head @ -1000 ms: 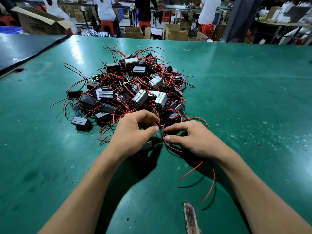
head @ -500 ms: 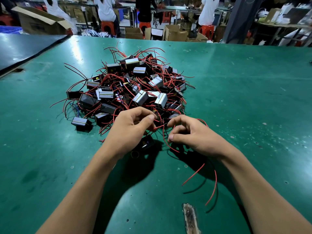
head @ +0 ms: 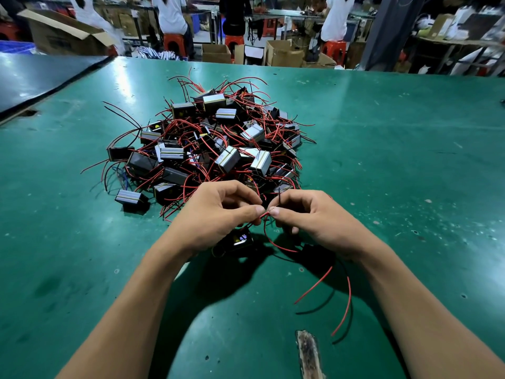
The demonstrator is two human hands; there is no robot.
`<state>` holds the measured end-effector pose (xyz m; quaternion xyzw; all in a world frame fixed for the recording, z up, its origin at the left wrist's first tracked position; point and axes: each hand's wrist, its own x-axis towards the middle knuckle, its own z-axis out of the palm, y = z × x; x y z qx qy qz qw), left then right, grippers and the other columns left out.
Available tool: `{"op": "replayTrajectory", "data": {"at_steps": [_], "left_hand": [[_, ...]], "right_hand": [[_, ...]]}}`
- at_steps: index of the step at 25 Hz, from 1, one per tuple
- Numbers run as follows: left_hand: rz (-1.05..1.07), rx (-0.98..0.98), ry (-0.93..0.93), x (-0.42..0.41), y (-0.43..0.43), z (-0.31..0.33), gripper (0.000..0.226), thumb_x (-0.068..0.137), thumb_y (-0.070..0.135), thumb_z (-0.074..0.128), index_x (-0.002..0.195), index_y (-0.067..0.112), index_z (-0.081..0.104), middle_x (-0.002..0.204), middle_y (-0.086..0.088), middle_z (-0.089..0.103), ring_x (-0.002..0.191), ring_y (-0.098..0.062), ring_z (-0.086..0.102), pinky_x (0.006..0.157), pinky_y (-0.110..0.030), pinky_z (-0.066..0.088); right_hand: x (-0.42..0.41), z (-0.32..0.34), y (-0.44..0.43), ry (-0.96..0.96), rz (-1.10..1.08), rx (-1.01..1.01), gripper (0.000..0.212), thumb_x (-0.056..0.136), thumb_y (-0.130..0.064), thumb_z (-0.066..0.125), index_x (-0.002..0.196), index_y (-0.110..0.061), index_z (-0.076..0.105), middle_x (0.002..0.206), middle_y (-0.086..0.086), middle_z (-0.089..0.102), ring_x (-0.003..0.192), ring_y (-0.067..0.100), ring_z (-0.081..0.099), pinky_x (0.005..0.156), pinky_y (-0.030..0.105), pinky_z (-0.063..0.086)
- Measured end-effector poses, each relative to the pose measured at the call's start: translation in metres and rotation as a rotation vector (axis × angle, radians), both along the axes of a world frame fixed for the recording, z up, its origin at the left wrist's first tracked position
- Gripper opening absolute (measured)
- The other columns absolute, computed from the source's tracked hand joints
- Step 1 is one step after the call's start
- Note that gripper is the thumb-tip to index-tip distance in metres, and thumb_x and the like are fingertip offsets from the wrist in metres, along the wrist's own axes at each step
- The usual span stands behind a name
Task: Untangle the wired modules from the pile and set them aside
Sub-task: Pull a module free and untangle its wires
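pile (head: 210, 143) mid-table (head: 396, 160) | hands (head: 216, 217) just before it | module (head: 237, 240) apparently under left hand

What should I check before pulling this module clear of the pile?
1. Left hand grip: thumb and forefinger pinch the red wire. Ok.
2. Right hand grip: pinches the same wire, beside the left fingertips. Ok.
3. Module separated: it sits under the left hand, apart from the pile. Ok.
4. Pinched wire free of the pile's wires: the hands hide the crossing. Cannot tell.
5. Loose ends: they trail toward the person, away from the pile. Ok.
6. Set-aside space: bare green table on the right. Ok.
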<state>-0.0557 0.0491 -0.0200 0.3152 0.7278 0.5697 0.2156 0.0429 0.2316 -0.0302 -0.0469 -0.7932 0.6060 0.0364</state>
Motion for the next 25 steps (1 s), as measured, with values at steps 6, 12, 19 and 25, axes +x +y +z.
{"op": "replayTrajectory", "data": {"at_steps": [6,12,19,25], "left_hand": [[-0.181,-0.114,-0.053,-0.012,-0.003,0.007,0.018,0.081,0.012,0.078,0.097,0.008,0.071,0.089,-0.014,0.076,0.079,-0.016,0.069,0.076,-0.024,0.054],[-0.136,-0.155,0.042,-0.016,0.009,0.004,0.008,0.086,0.012,0.075,0.093,0.015,0.073,0.076,-0.002,0.075,0.067,-0.008,0.065,0.068,-0.018,0.052],[0.043,-0.045,0.080,-0.004,0.011,-0.004,0.005,0.086,0.014,0.074,0.088,0.019,0.076,0.078,-0.004,0.075,0.067,-0.009,0.062,0.068,-0.025,0.051],[0.099,0.007,0.067,0.000,0.011,-0.005,0.007,0.087,0.014,0.073,0.087,0.020,0.077,0.079,-0.004,0.075,0.068,-0.008,0.064,0.066,-0.017,0.050]], "right_hand": [[0.000,-0.003,0.002,0.065,0.038,0.000,0.008,0.095,-0.017,0.068,0.094,-0.010,0.072,0.066,-0.012,0.061,0.056,-0.003,0.050,0.054,0.009,0.039],[-0.003,-0.008,0.007,0.062,-0.097,0.098,0.005,0.088,-0.018,0.076,0.091,-0.014,0.076,0.070,-0.010,0.067,0.062,-0.002,0.054,0.059,0.012,0.042],[0.000,-0.004,0.007,-0.051,0.028,0.133,0.020,0.101,-0.024,0.059,0.095,-0.010,0.073,0.068,-0.004,0.067,0.053,0.005,0.049,0.051,0.016,0.039],[0.001,-0.003,0.008,-0.072,0.060,0.174,0.017,0.099,-0.021,0.061,0.097,-0.014,0.076,0.063,-0.008,0.057,0.052,0.002,0.044,0.052,0.015,0.035]]}}
